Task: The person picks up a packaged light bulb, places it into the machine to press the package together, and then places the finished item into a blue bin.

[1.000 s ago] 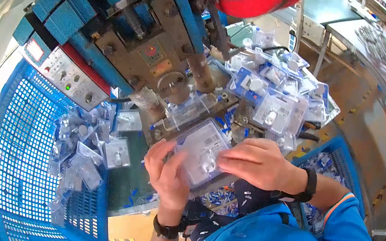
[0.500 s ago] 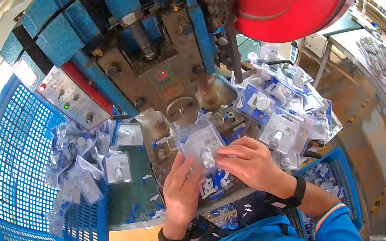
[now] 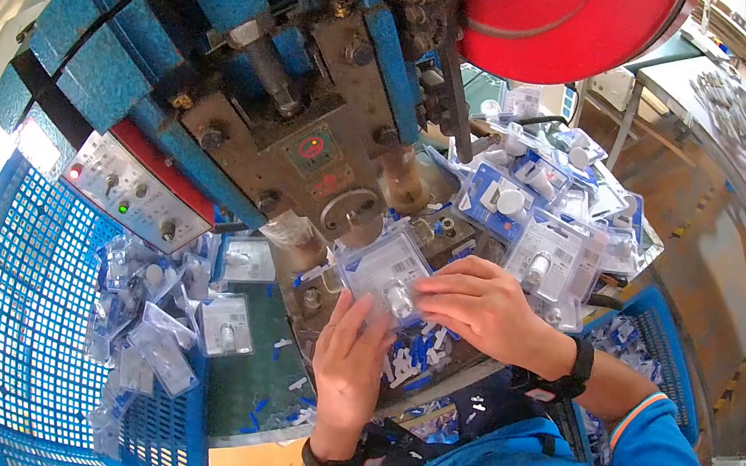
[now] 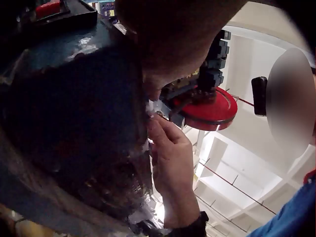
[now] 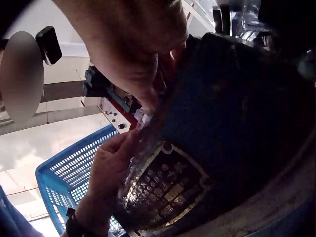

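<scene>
Clear blister pack point(image 3: 376, 265) pinched in right hand point(image 3: 483, 311), left hand point(image 3: 349, 366) at its corner, fingers' grip unclear, nameplate point(image 5: 165, 190) only in right-wrist view

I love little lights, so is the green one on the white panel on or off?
On: the green light glows on the white panel.
</scene>
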A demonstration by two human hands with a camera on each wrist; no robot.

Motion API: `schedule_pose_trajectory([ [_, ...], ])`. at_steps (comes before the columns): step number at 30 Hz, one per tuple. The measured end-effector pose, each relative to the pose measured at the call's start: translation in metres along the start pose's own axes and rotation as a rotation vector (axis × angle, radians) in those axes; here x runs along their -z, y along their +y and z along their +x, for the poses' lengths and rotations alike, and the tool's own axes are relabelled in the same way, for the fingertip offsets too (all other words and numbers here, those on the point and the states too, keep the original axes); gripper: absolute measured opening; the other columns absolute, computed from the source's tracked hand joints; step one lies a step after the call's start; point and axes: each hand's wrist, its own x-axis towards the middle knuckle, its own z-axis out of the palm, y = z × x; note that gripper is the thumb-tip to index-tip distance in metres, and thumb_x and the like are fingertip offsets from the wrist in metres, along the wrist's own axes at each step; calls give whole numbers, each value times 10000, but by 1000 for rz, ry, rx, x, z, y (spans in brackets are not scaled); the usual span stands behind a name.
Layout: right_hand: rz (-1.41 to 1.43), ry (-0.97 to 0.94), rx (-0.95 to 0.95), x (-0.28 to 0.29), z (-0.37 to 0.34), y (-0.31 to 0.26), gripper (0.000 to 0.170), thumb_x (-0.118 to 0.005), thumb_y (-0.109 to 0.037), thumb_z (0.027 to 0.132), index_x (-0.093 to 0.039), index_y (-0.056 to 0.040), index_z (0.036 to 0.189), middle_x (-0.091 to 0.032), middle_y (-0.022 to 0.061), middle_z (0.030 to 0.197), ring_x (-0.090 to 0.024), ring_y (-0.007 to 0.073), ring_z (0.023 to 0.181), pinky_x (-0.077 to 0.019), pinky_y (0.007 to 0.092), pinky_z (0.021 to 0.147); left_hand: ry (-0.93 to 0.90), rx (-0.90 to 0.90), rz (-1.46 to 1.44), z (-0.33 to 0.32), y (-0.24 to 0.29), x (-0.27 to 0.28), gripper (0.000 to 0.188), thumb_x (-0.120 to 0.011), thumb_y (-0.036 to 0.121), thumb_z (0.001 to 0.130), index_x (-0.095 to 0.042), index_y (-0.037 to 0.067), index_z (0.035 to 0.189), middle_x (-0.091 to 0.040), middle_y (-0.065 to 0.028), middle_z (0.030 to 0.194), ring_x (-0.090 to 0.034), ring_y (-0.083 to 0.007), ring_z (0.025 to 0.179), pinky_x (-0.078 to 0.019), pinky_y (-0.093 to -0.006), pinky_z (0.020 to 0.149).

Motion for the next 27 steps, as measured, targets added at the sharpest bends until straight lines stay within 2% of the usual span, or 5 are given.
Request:
schedule_pose_trajectory([
  [5,-19,26,6,-3,3,0,180,-751,-143,737,-725,-73,900,-701,32,1055,-641,218,935,-534,338,820,-11,11,-22,3,0,2,322,-756,4,719,-714,39,1036,-631,-152,1198,-576,-398,1183,-496,-439,927],
  [22,-8,28,-13,-5,4,1,173,-752,-136,748,-716,-73,905,-694,28,1062,-641,213,918,-525,342,822,-43,-4,-50,6,-4,6,340,-751,-10,728,-706,38,1062,-627,-149,1199,-575,-398,1180,-498,-433,926],
  [27,17,8,-29,-3,4,0,189,-768,-132,746,-718,-59,914,-696,35,1087,-642,233,931,-524,359,818,-32,28,-71,9,-1,7,267,-731,-6,738,-709,27,1002,-644,-156,1169,-583,-384,1183,-496,-433,951],
])
